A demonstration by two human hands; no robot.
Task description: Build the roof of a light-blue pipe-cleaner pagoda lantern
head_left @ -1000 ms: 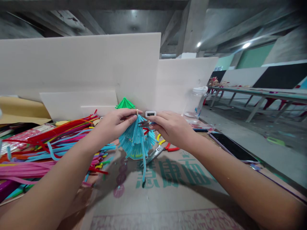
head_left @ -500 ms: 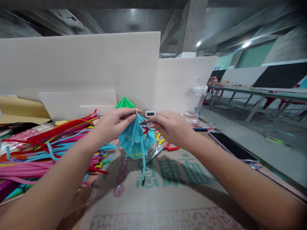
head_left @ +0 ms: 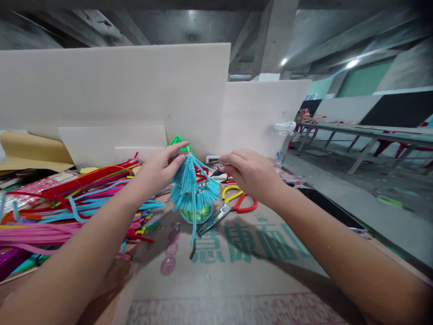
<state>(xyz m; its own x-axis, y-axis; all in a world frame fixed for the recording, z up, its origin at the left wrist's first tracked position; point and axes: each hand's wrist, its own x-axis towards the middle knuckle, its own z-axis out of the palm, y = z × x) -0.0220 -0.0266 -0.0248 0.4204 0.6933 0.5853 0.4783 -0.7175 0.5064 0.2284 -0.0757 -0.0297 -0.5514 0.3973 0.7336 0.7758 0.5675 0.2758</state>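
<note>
A layered blue fuzzy-stem model stands upright on printed cardboard before me, a loose blue strand hanging across its rounded green base; my left hand is at its peak, thumb and forefinger beside the pale stick, though whether they grip it I cannot tell. My right hand, just apart from the model, pinches a small dark tool, partly hidden by my fingers. Open scissors with yellow and red handles lie close by, blades pointing to the model's foot, in the way of the space at front right. Behind, a green peaked piece and a white gadget are partly covered; bundled coloured stems crowd the left, a dark phone and clear bottle the right, white boards beyond
</note>
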